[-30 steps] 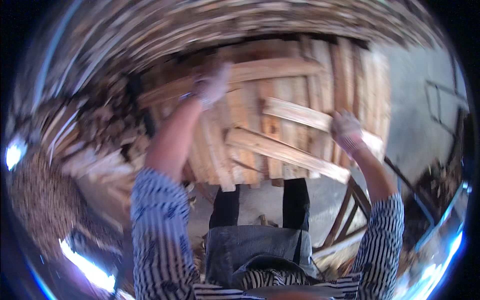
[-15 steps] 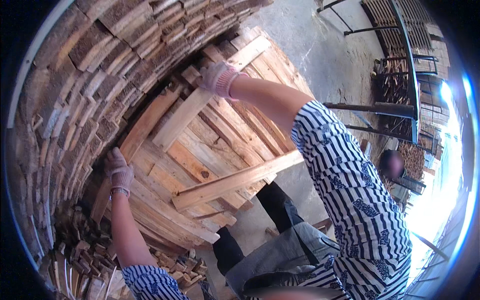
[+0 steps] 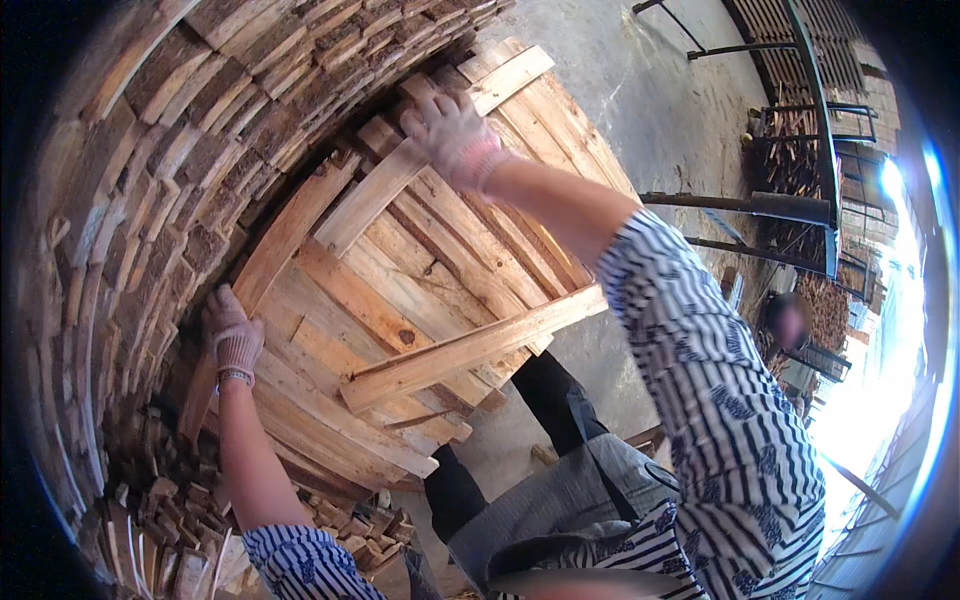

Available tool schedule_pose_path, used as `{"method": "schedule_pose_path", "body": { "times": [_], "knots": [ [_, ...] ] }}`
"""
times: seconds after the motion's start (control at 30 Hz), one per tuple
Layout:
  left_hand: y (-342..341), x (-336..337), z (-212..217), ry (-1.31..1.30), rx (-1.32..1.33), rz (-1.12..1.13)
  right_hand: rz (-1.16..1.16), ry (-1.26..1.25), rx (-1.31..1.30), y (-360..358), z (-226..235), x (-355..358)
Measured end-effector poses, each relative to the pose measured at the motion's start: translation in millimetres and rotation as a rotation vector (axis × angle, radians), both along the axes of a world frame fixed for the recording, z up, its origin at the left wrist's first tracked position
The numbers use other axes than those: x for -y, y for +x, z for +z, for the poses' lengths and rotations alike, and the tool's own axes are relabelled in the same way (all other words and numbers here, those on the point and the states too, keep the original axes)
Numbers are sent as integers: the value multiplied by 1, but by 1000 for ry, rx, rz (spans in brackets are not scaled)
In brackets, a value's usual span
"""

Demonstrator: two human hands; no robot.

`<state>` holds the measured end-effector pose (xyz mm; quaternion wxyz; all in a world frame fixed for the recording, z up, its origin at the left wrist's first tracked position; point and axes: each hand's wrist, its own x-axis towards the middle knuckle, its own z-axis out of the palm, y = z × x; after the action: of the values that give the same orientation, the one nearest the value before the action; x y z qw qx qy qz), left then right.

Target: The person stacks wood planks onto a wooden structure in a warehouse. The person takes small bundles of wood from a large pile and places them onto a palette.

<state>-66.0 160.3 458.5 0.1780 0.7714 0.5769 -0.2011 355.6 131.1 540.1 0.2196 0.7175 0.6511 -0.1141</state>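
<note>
Compared with half a second ago, the view is nearly unchanged: both gloved hands stay on the plank stack, the right hand (image 3: 452,135) a little farther along its plank (image 3: 400,175), the left hand (image 3: 234,335) at the same spot as before. A second ago the stack lay square ahead; the head has since turned left toward the log wall (image 3: 130,170). The work appears to be mid-handling, with no board lifted clear yet.

The right hand, at 12 o'clock, closes over the upper part of a long plank lying diagonally on the stack. The left hand, at 9 o'clock, rests with fingers curled on the edge of a second plank (image 3: 270,270) beside the wall. A loose board (image 3: 470,350) lies crosswise near centre.

No packages, labels or signs are visible. Metal racks (image 3: 800,150) stand at 2 o'clock.
</note>
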Motion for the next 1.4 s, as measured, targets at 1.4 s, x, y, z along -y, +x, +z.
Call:
{"method": "schedule_pose_path", "body": {
  "times": [1.4],
  "knots": [
    [-21,460,155,-369,640,880,-2120,538,-1696,30,-27,423]
  ]
}}
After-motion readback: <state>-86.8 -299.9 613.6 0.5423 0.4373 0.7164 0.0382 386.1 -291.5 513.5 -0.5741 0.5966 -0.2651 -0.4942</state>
